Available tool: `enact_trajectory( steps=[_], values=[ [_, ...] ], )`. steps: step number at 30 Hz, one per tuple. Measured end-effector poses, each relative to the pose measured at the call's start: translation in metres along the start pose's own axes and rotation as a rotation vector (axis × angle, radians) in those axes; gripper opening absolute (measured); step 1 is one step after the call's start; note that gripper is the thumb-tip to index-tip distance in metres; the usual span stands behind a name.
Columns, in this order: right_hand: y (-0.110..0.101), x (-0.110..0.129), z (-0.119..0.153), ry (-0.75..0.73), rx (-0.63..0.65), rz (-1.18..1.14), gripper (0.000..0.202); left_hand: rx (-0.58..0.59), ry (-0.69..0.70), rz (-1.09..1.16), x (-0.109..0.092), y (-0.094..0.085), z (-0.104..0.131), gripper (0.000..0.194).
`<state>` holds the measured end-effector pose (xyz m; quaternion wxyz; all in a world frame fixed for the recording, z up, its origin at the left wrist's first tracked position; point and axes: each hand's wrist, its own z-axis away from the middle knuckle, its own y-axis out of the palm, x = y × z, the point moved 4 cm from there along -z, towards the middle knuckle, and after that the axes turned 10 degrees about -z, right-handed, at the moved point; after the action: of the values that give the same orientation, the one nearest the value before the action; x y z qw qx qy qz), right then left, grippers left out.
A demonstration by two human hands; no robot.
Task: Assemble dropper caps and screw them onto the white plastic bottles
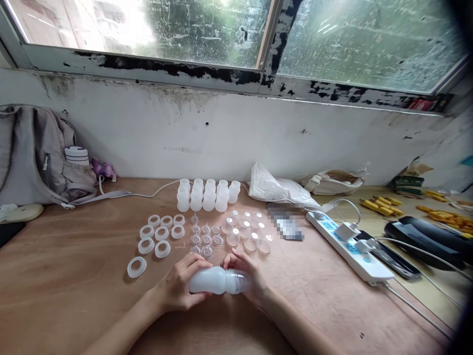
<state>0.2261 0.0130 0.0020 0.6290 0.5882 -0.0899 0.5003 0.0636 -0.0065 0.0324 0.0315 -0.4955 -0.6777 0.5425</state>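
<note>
A milky-white baby bottle (209, 281) with a clear cap lies sideways between my hands, low over the table. My left hand (181, 281) is wrapped round the bottle's base. At the capped end, my right hand (251, 278) is closed about the clear cap (238, 282); its palm hides part of it. Just beyond my hands are several clear nipples (206, 240) in short rows. White collar rings (161, 233) lie to the left of them, with one ring (136, 267) nearer me. Clear caps (250, 244) are grouped on the right. Several open bottles (209, 196) stand upright behind.
A white power strip (351, 251) with plugged chargers and trailing cables lies on the right, near a blurred-out phone (286, 224). A plastic bag (277, 187) rests against the wall. A grey backpack (33, 153) stands at the left. Yellow parts (382, 206) lie far right.
</note>
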Motion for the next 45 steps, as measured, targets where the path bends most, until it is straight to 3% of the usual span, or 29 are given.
enact_trajectory(
  steps=[13, 20, 26, 29, 33, 37, 40, 43, 45],
  values=[
    [-0.001, -0.006, 0.001, -0.157, -0.085, 0.137, 0.024, -0.072, 0.033, -0.031, -0.006, 0.005, 0.002, 0.045],
    [-0.004, -0.004, -0.002, -0.142, -0.082, 0.145, 0.02, -0.045, 0.029, -0.047, -0.008, 0.007, 0.001, 0.045],
    [-0.018, -0.002, -0.017, -0.012, -0.04, 0.001, 0.027, -0.06, -0.064, -0.105, -0.006, 0.014, -0.003, 0.042],
    [-0.02, 0.002, -0.021, -0.016, 0.011, -0.009, 0.027, -0.024, -0.067, -0.165, -0.01, 0.013, -0.004, 0.042],
    [-0.016, 0.008, -0.018, -0.03, 0.07, 0.032, 0.027, 0.106, -0.075, -0.296, -0.023, 0.01, -0.007, 0.045],
    [-0.006, 0.013, -0.008, -0.001, 0.165, 0.031, 0.035, 0.26, -0.128, -0.18, -0.03, 0.001, -0.013, 0.038],
    [-0.004, 0.019, -0.006, -0.009, 0.167, -0.049, 0.04, 0.276, -0.193, -0.002, -0.022, -0.018, -0.02, 0.037],
    [-0.009, 0.022, -0.01, -0.07, 0.134, -0.108, 0.034, 0.164, -0.297, 0.255, 0.002, -0.042, -0.024, 0.04],
    [-0.014, 0.02, -0.015, -0.109, 0.094, -0.119, 0.03, -0.054, -0.399, 0.417, 0.026, -0.062, -0.025, 0.047]
  ],
)
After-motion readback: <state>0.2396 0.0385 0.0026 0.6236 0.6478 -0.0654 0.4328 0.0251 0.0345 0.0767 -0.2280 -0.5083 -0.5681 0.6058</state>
